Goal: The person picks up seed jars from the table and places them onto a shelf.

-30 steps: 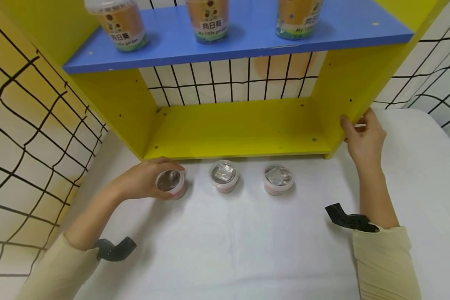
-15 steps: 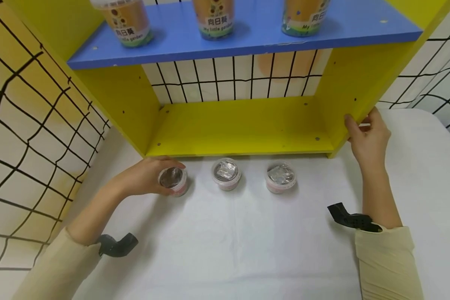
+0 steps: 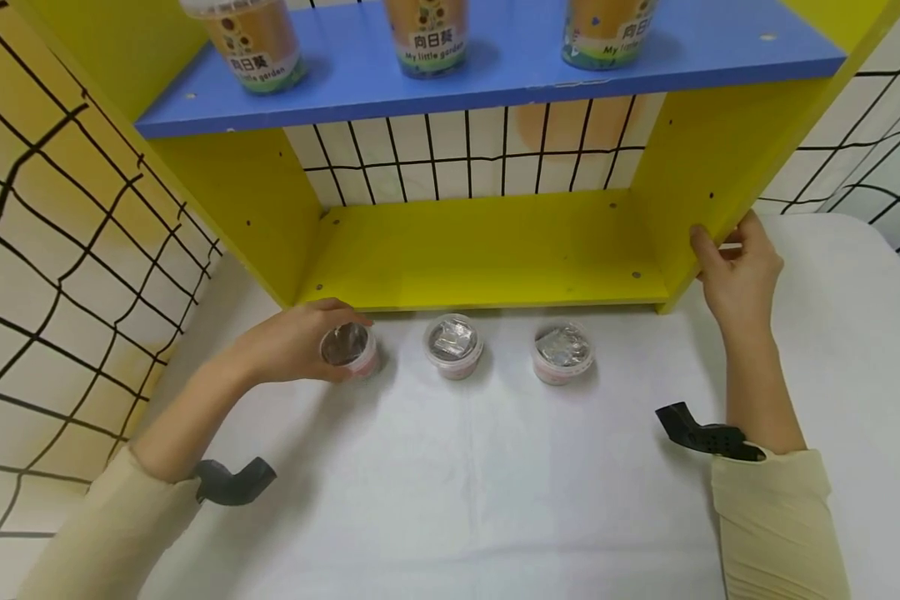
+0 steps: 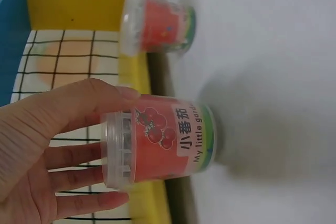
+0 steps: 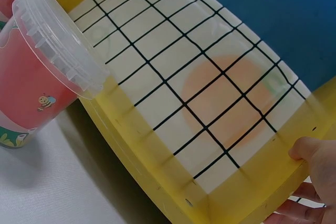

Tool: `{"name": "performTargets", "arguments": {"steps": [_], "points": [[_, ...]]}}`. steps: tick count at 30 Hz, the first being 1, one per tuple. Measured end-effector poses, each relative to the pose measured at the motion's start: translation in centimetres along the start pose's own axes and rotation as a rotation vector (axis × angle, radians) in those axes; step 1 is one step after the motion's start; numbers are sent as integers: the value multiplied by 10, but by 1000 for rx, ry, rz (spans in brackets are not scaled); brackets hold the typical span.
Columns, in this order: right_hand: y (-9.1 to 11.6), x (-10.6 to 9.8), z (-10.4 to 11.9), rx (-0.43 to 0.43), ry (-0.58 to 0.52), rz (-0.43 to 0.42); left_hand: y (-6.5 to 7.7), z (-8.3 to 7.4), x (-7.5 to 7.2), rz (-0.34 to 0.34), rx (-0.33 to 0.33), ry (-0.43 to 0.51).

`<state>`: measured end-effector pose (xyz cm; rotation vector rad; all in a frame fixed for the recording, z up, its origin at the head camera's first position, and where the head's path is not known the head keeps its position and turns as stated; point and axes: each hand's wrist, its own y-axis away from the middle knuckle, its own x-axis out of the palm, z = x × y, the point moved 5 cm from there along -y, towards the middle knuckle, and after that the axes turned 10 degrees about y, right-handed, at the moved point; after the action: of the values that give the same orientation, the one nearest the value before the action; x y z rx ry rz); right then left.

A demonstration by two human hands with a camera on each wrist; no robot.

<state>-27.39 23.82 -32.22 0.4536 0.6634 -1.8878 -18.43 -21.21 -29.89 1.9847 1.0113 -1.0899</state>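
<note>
In the head view my left hand (image 3: 296, 343) grips the leftmost small lidded cup (image 3: 350, 348), thumb on the near side and fingers on the far side. The left wrist view shows this seed cup (image 4: 170, 137) with its red label, tomato picture and clear lid, thumb and fingers around the lid end. On the right, my right hand (image 3: 742, 279) holds the front edge of the yellow side panel (image 3: 720, 183), thumb on its inner face. Two similar cups, the middle cup (image 3: 453, 346) and the right cup (image 3: 562, 353), stand upright in front of the shelf unit.
Above the yellow bottom board (image 3: 480, 250) runs a blue shelf (image 3: 510, 50) bearing three orange-labelled cups, among them a middle orange cup (image 3: 429, 37). Black wire grid (image 3: 60, 283) stands left, right and behind. A white tablecloth (image 3: 457, 492) covers the table in front.
My left hand and its cup have shifted slightly toward the shelf unit. The head view has moved a little. My right hand keeps its place on the panel.
</note>
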Motion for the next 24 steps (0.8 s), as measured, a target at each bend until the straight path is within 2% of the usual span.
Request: {"name": "performTargets", "arguments": {"steps": [5,13,19,24], "points": [[0,-1,0,0,-12,-5,0,-5,-17,-26,5,5],[-1,-1,1,0,-30,-7,-3,-10,-34,-40,1,0],[-1,0,1,0,11,2,-17,-10,-61,-84,-10,-43],[0,0,0,2,13,2,-31,-5,-76,-74,0,-86]]}}
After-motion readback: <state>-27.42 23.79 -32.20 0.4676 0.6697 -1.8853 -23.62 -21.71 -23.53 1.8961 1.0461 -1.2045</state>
